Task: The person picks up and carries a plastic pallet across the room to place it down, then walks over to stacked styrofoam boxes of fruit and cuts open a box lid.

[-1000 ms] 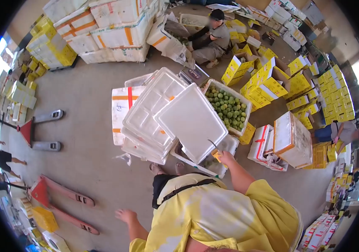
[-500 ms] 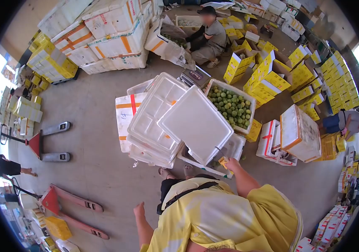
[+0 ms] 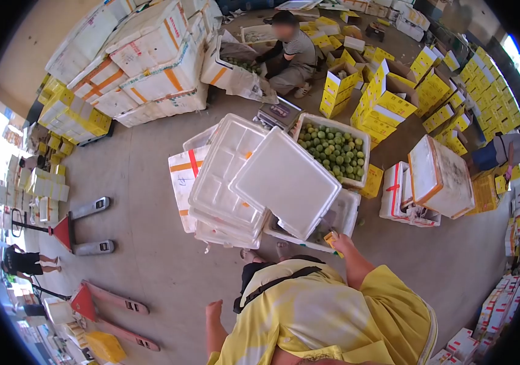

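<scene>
My right hand (image 3: 344, 244) is closed around a yellow-handled knife (image 3: 333, 241), its thin dark end pointing at a white foam lid (image 3: 289, 182). That lid lies tilted across an open foam box (image 3: 349, 210) in front of me, with a few green fruits partly visible inside. My left hand (image 3: 214, 309) hangs low beside my body, fingers curled, with nothing visible in it. Left of the tilted lid, more translucent white lids (image 3: 223, 176) are stacked on a taped foam box (image 3: 182, 180). Behind stands a foam box full of green round fruit (image 3: 331, 149).
A co-worker (image 3: 296, 55) crouches by another fruit box. Tall foam boxes (image 3: 156, 61) stand at the back left, yellow cartons (image 3: 388, 100) at the right. Two pallet jacks (image 3: 83, 304) are on the left floor. A foam box with red tape (image 3: 394, 198) stands right.
My view has shifted slightly. The knife's dark end was at the lid's edge and now sits a little to its right. My left hand stays low at my side.
</scene>
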The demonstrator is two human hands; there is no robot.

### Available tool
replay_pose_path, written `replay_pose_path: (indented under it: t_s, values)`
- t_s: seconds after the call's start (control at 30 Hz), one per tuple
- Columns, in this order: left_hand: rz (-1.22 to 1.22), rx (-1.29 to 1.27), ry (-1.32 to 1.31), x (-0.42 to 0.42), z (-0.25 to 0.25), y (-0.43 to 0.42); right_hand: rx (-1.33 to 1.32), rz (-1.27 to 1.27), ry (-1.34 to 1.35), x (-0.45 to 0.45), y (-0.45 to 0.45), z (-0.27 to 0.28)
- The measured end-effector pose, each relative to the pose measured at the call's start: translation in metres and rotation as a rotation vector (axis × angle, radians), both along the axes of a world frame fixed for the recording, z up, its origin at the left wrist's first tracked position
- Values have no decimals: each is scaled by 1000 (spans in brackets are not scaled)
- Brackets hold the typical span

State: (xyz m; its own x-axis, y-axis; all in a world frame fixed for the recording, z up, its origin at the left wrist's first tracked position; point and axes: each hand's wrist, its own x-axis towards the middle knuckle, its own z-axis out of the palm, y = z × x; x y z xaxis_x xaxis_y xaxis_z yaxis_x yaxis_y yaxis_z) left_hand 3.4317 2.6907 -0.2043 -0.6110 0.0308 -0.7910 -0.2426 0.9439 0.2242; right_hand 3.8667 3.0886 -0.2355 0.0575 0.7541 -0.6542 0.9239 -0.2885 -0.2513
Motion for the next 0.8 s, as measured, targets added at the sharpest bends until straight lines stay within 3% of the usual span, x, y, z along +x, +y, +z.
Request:
replay_pose_path:
  t_s: [0.2, 0.3, 0.5, 0.8]
  values:
    - [85, -15, -71, 20, 24, -22, -31, 1, 4, 20, -6, -28]
    - [144, 4, -42, 23, 24, -27, -106, 54, -22, 5, 2, -5]
    - [202, 99, 0, 22, 18, -20, -21, 161, 51, -31, 24, -9]
    - [192, 84, -34, 27, 12, -14, 5, 147, 149, -60, 35, 4]
